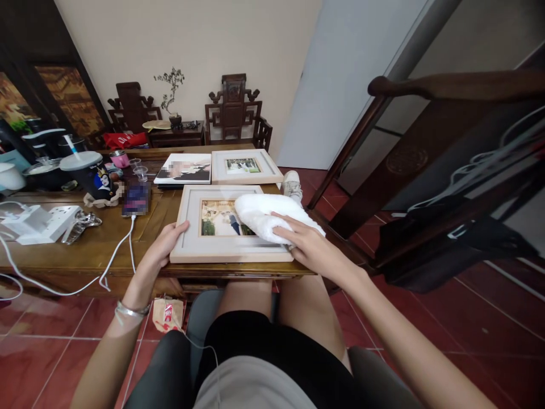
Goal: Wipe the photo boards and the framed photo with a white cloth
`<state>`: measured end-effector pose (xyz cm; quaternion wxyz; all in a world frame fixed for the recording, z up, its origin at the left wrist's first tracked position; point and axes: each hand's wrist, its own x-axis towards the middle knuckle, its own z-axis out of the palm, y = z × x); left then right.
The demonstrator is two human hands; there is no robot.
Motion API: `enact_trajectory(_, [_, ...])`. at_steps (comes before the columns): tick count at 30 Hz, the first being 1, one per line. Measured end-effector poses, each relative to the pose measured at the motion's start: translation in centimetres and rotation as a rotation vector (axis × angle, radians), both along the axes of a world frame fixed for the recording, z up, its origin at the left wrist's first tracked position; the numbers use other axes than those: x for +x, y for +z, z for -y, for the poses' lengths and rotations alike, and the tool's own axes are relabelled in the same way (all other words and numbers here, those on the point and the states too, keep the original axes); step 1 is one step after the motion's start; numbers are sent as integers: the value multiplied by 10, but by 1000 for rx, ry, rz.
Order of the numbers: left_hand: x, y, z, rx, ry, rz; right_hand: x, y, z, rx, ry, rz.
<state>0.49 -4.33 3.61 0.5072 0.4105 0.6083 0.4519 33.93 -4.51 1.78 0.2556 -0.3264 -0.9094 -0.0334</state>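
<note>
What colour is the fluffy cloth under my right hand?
The fluffy cloth is white; it shows best in the head view.

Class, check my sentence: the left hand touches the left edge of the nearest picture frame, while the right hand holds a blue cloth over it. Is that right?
Not quite: the cloth is white, not blue, as the head view shows. The rest stands: the left hand touches the left edge of the nearest picture frame, and the right hand holds the cloth over it.
</note>
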Motion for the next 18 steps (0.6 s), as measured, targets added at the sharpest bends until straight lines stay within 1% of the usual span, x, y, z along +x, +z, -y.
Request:
enact_trajectory(2, [-6, 2, -3, 28, -43, -313, 0, -2, -2, -18, -10, -15])
enact_trajectory(4, [-10, 4, -6, 90, -77, -645, -1, -5, -3, -23, -16, -44])
enact_trajectory(6, [-9, 5, -7, 141, -91, -878, -1, -6, -2, -19, -16, -77])
enact_trajectory(7, [-7, 4, -8, 165, -94, -948, -2, -6, -1, -18, -13, -91])
enact_trajectory(9, [-1, 0, -9, 234, -79, -1013, -4, -6, 0, -23, -6, -115])
enact_trajectory(12, [4, -8, -11, 416, -81, -994, -7, -7, 2, -31, -7, -145])
enact_trajectory(15, [1, -13, -13, 593, -170, -973, -8, -8, 4, -27, -8, -147])
enact_trajectory(18, [-4, -16, -15, 685, -278, -972, -4, 1, 2, -46, -27, -83])
